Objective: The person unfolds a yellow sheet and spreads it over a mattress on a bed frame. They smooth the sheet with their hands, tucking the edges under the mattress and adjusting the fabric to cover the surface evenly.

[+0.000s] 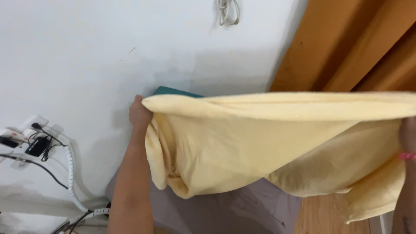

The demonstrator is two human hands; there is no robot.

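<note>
Across the frame stretches the yellow towel [277,143], long axis left to right, sagging over the grey bed [242,212] by the white wall [86,65]. Left hand [139,113] has its fingers pinched on one corner; right hand [407,136] holds the other end, grip hidden behind cloth.

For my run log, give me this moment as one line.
left hand: grips yellow towel corner | right hand: holds other end | towel: stretched out, sagging | behind: white wall, orange curtain
</note>
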